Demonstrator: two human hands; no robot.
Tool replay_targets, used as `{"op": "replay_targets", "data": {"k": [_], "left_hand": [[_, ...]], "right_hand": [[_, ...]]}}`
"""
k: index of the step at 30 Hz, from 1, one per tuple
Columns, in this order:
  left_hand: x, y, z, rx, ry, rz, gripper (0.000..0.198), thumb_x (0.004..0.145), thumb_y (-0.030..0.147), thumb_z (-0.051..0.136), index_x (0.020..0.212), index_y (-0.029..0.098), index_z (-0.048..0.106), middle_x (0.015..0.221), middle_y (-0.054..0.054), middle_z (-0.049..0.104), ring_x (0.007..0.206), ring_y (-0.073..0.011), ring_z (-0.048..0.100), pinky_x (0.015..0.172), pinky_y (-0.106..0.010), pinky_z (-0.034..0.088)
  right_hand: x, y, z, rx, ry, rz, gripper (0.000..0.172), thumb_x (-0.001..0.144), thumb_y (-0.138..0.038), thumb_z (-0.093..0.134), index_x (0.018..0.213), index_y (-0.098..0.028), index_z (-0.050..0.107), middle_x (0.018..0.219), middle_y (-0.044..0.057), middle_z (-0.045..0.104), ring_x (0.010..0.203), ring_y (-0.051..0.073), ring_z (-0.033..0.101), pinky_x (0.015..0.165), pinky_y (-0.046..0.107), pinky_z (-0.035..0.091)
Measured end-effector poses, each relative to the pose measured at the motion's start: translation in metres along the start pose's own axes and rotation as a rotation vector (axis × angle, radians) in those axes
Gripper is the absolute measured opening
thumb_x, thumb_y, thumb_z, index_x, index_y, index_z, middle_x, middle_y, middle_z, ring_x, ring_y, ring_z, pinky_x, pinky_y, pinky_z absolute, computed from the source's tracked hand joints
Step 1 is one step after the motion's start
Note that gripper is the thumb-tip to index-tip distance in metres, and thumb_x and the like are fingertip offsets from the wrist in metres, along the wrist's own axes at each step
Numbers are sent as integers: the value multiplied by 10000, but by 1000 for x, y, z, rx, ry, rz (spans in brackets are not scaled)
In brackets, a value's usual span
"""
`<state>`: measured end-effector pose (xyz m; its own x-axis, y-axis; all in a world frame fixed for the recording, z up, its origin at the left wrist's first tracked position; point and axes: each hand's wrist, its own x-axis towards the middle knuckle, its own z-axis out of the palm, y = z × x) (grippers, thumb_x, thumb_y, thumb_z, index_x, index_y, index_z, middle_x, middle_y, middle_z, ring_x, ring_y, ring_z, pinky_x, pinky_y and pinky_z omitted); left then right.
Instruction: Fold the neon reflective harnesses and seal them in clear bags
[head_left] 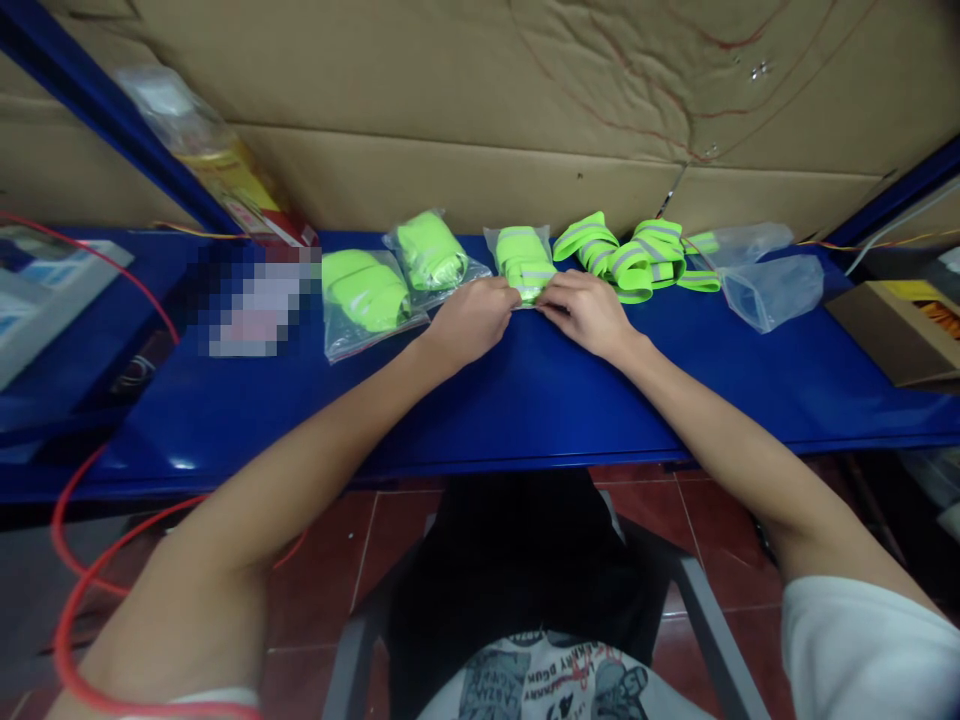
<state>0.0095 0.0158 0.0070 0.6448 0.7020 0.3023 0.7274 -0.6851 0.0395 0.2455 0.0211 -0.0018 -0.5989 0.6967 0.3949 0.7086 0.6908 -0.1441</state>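
Between my two hands lies a clear plastic bag [523, 262] with a folded neon-yellow reflective strap inside. My left hand [478, 318] is closed on the bag's near left edge, its fingertips pinched. On the near right edge my right hand [585, 308] pinches the same bag with thumb and fingers. To the left sit two more bagged straps [366, 290], [431, 252] in clear plastic. Just right of my right hand is a loose heap of neon-yellow straps [637, 255] with grey reflective stripes, not bagged.
Empty clear bags [772, 288] lie at the right on the blue table [555, 400]. A cardboard box [892, 330] stands at the far right. At the back left is a bottle [202, 150] with yellow liquid. A red hose [67, 610] loops at the left; cardboard [450, 90] backs the table.
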Motion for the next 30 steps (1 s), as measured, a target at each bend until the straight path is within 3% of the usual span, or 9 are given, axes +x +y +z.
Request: {"op": "replay_targets", "data": {"k": [6,13,18,23,30], "left_hand": [[2,-1,-1,-36,-5,-35,320,936,65,499,1039,134,794,1003,-134,776,945,-288,730,855,-410,575],[2,1,0,-15,-2,-61,315,921,55,507,1028,127,794,993,-136,771,912,-286,724,804,-404,557],[-2,9,7,51,60,38,308,956,69,504,1098,118,773,1052,-175,735,1050,-321,698,819,-414,561],[2,7,13,157,43,18,302,991,81,475,1035,116,771,999,-172,720,1003,-315,703,765,-407,552],[13,-17,23,178,78,-63,287,911,71,534,1000,140,798,943,-158,708,926,-308,691,730,-416,541]], "right_hand": [[-1,1,-4,-31,4,37,221,1024,-210,597,1071,-216,813,1065,102,754,1016,298,652,813,408,484],[-5,2,-12,-145,13,109,210,923,-130,643,993,-204,826,993,98,772,941,301,658,698,401,404],[-2,3,-7,-254,-11,75,294,985,-132,545,942,-186,831,916,116,751,852,277,629,670,402,355],[6,7,4,-314,-67,90,348,1034,-153,487,1045,-194,832,970,112,749,793,245,614,613,385,276],[21,6,14,-271,-75,116,340,1070,-173,488,1119,-196,823,1063,118,779,901,256,674,679,362,386]]}}
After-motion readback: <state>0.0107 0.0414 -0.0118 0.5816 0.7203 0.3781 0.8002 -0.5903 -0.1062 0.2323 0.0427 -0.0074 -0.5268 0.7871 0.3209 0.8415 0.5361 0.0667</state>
